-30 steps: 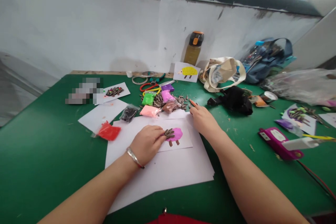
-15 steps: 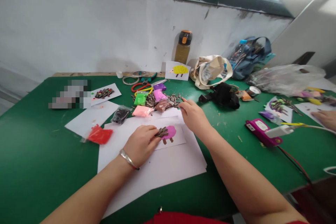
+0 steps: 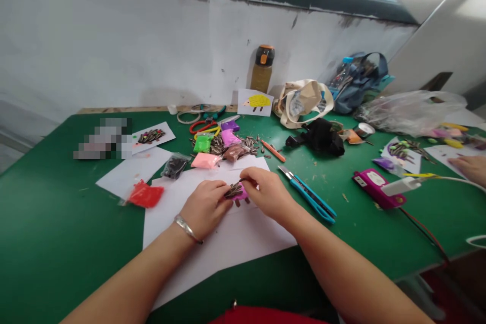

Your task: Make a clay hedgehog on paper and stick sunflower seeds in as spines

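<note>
My left hand (image 3: 205, 208) rests on a white sheet (image 3: 228, 243), its fingers curled against a pink clay shape (image 3: 240, 193) stuck with dark sunflower seeds (image 3: 232, 190). My right hand (image 3: 266, 193) sits on the other side of the shape, with its fingertips pinched at the top of it. What the pinch holds is too small to make out. A silver bracelet (image 3: 186, 228) circles my left wrist. A heap of loose seeds (image 3: 248, 144) lies just beyond the paper.
Coloured clay packets (image 3: 212, 149), a red packet (image 3: 144, 195), scissors (image 3: 203, 125), a blue utility knife (image 3: 307, 193), an orange pen (image 3: 272, 151), a purple device (image 3: 374, 183), bags (image 3: 304, 101) and a bottle (image 3: 261, 68) crowd the green table (image 3: 56, 223). Another person's hand (image 3: 469, 168) is at far right.
My right hand came back from the seed heap to the pink shape and now pinches at its top. The knife and pen it covered are now visible. My left hand stayed put.
</note>
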Demonstrator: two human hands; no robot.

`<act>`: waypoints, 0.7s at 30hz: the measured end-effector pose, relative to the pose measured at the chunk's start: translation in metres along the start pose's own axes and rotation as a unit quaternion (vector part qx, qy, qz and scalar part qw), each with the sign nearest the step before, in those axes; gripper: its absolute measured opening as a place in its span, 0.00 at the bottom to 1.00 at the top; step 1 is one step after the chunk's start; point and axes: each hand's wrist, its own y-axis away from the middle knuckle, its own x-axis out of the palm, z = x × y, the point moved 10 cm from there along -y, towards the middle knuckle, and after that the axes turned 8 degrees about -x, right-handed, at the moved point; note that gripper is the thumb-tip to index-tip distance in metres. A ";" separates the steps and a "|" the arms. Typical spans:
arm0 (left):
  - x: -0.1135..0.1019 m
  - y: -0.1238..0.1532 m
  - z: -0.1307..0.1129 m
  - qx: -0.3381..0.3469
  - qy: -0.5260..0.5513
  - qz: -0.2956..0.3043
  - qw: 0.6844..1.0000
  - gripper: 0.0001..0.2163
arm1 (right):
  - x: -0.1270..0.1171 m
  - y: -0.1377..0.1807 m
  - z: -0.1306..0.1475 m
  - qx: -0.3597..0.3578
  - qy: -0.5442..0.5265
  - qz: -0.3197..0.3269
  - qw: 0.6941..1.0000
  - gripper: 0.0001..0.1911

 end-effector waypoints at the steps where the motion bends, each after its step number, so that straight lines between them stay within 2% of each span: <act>1: 0.001 0.000 0.000 -0.001 -0.003 0.003 1.000 0.11 | 0.002 0.001 -0.002 0.000 -0.003 -0.001 1.000 0.09; 5: 0.003 0.000 -0.003 0.004 -0.007 0.014 1.000 0.13 | 0.008 0.000 -0.009 -0.008 -0.009 0.009 1.000 0.11; 15: 0.008 0.003 -0.005 0.017 -0.028 0.028 0.999 0.26 | -0.002 -0.001 -0.036 0.043 -0.009 -0.016 0.999 0.10; 21: 0.011 0.003 -0.005 0.007 -0.037 0.030 0.999 0.26 | 0.000 0.002 -0.035 0.060 -0.030 -0.006 0.998 0.10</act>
